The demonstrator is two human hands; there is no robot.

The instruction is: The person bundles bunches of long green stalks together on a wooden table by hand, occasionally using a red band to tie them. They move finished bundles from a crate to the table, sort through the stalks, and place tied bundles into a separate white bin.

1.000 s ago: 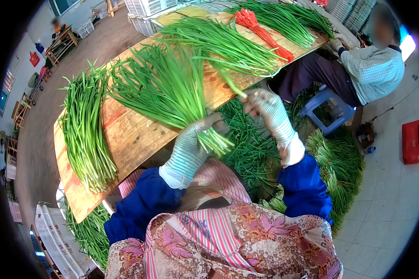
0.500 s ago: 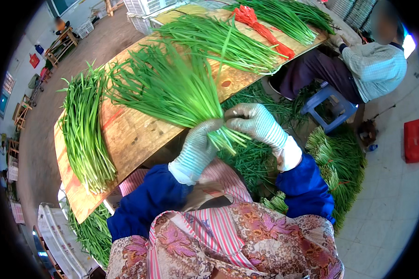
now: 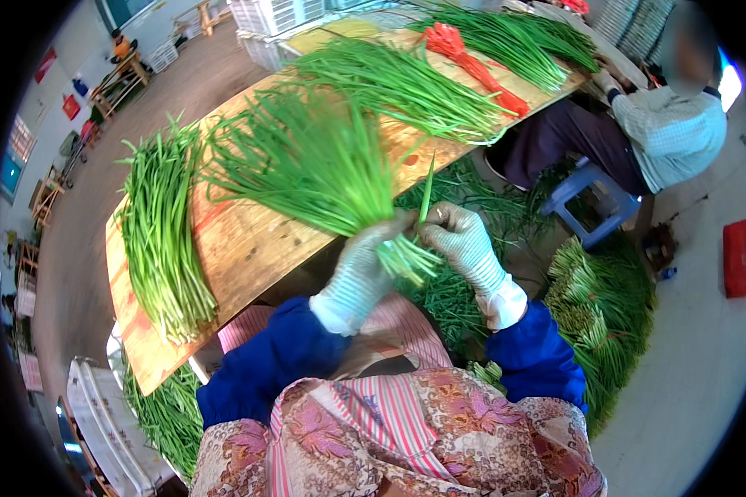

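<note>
My left hand (image 3: 359,267), in a pale ribbed glove, is closed round the lower stalks of a bunch of garlic chives (image 3: 327,178). The bunch fans out over the wooden board table (image 3: 261,257), its pale cut ends poking out below my fist. Just right of these ends, my gloved right hand (image 3: 466,246) pinches a single chive leaf (image 3: 428,192) that stands upright, apart from the bunch. A loose heap of chives (image 3: 164,240) lies on the table to the left, and another pile (image 3: 406,87) lies beyond the held bunch.
Red plastic ties (image 3: 464,56) lie between chive piles on the far side. A co-worker (image 3: 671,124) sits at right by a blue stool (image 3: 588,203). Bundled chives (image 3: 613,323) stand on the floor at my right, with leaf scraps (image 3: 448,286) below the table. White crates (image 3: 282,15) stand behind.
My right hand has drawn away from the bunch, down and right, and a single leaf now shows upright in its fingers. My left hand keeps its grip on the bunch.
</note>
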